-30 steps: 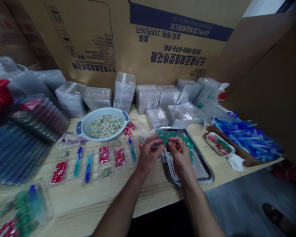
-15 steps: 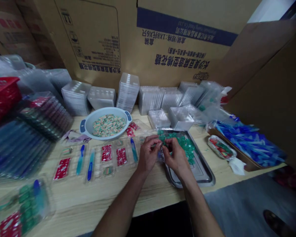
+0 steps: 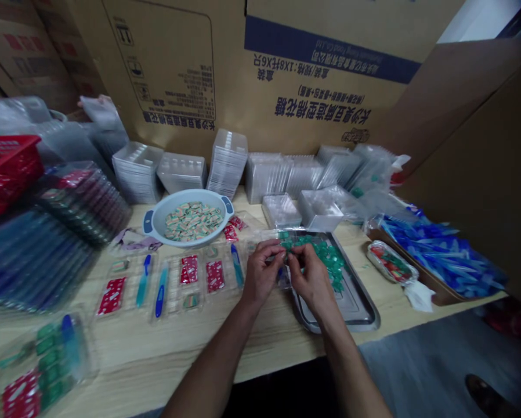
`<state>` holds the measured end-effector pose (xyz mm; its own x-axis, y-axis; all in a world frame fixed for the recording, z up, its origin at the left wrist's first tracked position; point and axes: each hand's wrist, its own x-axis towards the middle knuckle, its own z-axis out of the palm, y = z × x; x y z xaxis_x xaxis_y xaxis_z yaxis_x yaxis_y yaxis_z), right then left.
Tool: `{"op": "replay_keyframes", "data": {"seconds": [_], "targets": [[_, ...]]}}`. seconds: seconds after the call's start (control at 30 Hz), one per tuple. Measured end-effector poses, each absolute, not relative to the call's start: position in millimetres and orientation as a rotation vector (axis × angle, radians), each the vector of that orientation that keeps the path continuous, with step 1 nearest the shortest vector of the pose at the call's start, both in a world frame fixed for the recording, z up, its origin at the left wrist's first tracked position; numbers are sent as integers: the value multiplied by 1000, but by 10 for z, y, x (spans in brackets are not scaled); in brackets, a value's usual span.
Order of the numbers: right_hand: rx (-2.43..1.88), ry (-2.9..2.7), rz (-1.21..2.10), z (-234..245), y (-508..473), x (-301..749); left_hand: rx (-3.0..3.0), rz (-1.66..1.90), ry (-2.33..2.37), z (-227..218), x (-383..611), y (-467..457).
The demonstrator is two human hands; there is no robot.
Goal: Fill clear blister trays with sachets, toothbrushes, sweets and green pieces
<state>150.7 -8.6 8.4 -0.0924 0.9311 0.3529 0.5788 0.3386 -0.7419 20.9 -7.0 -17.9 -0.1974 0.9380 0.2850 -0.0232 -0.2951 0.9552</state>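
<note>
My left hand (image 3: 261, 271) and my right hand (image 3: 309, 277) meet fingertip to fingertip at the left edge of a steel tray (image 3: 360, 302). Both pinch small green wrapped pieces taken from the green pile (image 3: 325, 255) in that tray. A clear plastic blister tray (image 3: 282, 273) lies under and between the hands, partly hidden. To the left lie open blister packs (image 3: 186, 278) holding red packets and blue-handled tools.
A pale blue bowl (image 3: 188, 217) of striped wrapped pieces stands behind the packs. Stacks of clear trays (image 3: 225, 162) line the cardboard box wall. A red basket (image 3: 6, 171) and stacked filled packs (image 3: 47, 244) sit left; blue tools in a bag (image 3: 438, 249) right.
The hands have drawn slightly left and closer together over the tray's left edge. The view has shifted a little.
</note>
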Motion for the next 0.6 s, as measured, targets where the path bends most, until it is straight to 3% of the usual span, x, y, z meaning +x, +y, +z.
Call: {"op": "replay_keyframes", "data": {"seconds": [0.4, 0.5, 0.6], "targets": [[-1662, -1996, 133, 248, -118, 1462, 1551, 1645, 1244, -180, 234, -90], [-1663, -1823, 218, 212, -89, 1543, 1585, 1638, 1254, -166, 249, -106], [-1493, -1616, 584, 145, -38, 1614, 1588, 1656, 1284, -162, 257, -111]]}}
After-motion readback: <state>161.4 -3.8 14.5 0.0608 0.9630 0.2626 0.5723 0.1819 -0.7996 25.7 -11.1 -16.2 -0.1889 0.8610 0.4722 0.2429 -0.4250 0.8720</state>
